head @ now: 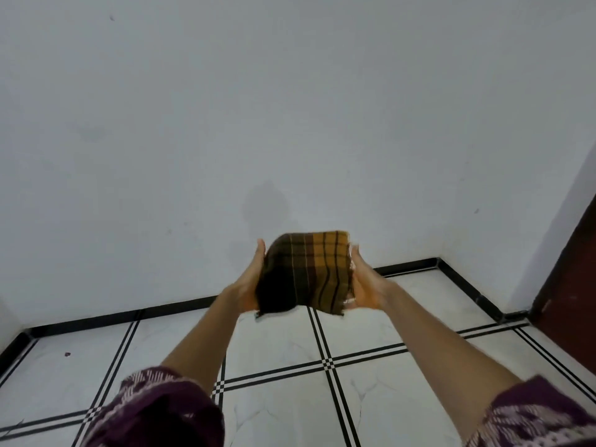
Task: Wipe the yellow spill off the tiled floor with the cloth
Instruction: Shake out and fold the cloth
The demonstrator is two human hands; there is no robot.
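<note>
A folded checked cloth, brown and mustard yellow with dark stripes, is held up in front of me at arm's length. My left hand grips its left edge and my right hand grips its right edge. The cloth hangs in the air above the white tiled floor, in front of the wall. No yellow spill shows on the tiles in view.
A plain white wall fills the upper view, with a black skirting strip along its base. A dark brown door stands at the right corner. A small dark speck lies on the left tile. Both sleeves are purple patterned.
</note>
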